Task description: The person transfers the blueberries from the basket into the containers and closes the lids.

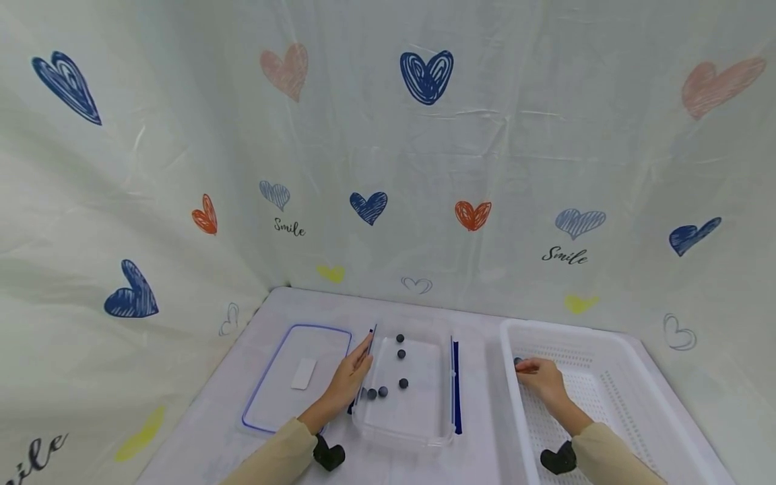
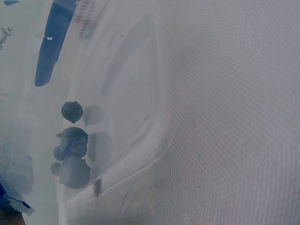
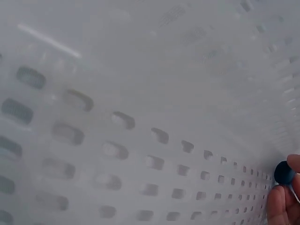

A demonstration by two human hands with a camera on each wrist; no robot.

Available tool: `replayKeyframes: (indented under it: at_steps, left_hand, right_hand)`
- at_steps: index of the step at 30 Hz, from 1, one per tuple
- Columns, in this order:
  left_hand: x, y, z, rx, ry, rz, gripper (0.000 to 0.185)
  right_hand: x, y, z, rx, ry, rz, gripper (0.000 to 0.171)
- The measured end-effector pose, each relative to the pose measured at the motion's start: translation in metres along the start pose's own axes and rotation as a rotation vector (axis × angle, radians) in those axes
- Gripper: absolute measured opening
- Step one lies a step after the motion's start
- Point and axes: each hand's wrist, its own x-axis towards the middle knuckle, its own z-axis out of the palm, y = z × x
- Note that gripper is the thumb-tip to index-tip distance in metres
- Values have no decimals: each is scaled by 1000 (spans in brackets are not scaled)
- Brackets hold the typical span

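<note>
A clear plastic box (image 1: pixel 403 438) with blue side clips stands in the middle of the table in the head view. Several dark blueberries (image 1: pixel 403 383) lie inside it; some blueberries (image 2: pixel 74 140) show through its wall in the left wrist view. My left hand (image 1: pixel 347 378) rests along the box's left side, fingers stretched out. Over in the white perforated basket (image 1: pixel 508 417), my right hand (image 1: pixel 543 382) pinches one blueberry (image 3: pixel 283 173) near the left wall. Only the fingertips (image 3: pixel 277 206) of that hand appear in the right wrist view.
A clear lid with a blue rim (image 1: pixel 269 377) lies left of the box, with a white rectangle (image 1: pixel 304 374) in its middle. A blue clip flap (image 1: pixel 457 387) sticks out on the box's right side. Behind the table hangs a heart-patterned curtain (image 1: pixel 376 148).
</note>
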Motion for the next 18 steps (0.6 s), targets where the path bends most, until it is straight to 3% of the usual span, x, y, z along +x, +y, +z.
replayKeyframes:
  at_steps: [4,18]
  left_hand:
    - [2,-8,-2,-9,-15,4,51]
    - [3,-10,-2,-5,-21,17,51]
  right_hand:
    - [0,1,1,-4,-3,-8,12]
    - [0,-2,-4,-59,-8,-9,14]
